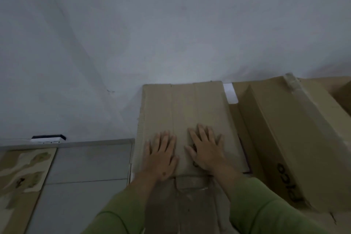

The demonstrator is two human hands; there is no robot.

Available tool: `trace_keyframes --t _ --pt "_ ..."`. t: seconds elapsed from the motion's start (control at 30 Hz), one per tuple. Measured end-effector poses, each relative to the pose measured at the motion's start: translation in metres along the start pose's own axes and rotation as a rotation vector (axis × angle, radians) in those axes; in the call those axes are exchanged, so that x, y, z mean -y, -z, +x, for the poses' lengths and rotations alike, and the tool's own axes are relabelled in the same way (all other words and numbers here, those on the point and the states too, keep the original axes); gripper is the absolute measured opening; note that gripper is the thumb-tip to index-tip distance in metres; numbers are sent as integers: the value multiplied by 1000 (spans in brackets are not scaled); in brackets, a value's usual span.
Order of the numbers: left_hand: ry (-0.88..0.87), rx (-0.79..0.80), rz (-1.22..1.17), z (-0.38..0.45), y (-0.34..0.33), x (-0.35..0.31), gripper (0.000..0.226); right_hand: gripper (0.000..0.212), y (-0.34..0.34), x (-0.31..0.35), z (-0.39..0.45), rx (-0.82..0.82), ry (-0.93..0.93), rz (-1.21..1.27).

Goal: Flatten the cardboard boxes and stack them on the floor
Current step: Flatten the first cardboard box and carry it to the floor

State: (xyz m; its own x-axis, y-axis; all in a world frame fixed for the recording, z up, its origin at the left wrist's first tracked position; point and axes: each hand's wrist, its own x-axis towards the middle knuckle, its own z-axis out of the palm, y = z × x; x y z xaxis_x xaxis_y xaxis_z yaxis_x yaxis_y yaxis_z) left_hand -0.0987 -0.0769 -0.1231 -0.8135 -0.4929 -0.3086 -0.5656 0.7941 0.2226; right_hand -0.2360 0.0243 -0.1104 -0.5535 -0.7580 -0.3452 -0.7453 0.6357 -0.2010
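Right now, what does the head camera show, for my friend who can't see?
Both hands, left hand and right hand, press flat on a flattened cardboard box by a pale wall. An unflattened box sits to its right.

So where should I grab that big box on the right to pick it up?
Probably by its two long sides, a hand on each, coming from the near end. The box is still full-shaped, long and narrow, tilted against the cardboard by the wall, so its long faces give the widest flat hold. Both hands, left hand and right hand, now press the flat cardboard.
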Motion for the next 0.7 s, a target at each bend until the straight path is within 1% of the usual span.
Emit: trace_keyframes --t 0.13,0.23,0.33,0.43,0.6,0.7 --pt "18 -74 39 48 11 6 81 63 13 3 48 -11 -22 -2" --pt "52 -93 21 89 25 8 64 61 23 2 84 -31 -41 19" --pt "92 -128 -11 115 32 8 59 59 28 5 108 -50 -50 23" --pt "117 -175 -2 121 30 6 59 57 24 6 117 -74 -69 10" --pt "124 -160 3 120 30 7 59 57 23 6 117 -80 -64 15" --pt "142 -119 -30 114 31 3 59 57 26 4 109 -74 -39 24"
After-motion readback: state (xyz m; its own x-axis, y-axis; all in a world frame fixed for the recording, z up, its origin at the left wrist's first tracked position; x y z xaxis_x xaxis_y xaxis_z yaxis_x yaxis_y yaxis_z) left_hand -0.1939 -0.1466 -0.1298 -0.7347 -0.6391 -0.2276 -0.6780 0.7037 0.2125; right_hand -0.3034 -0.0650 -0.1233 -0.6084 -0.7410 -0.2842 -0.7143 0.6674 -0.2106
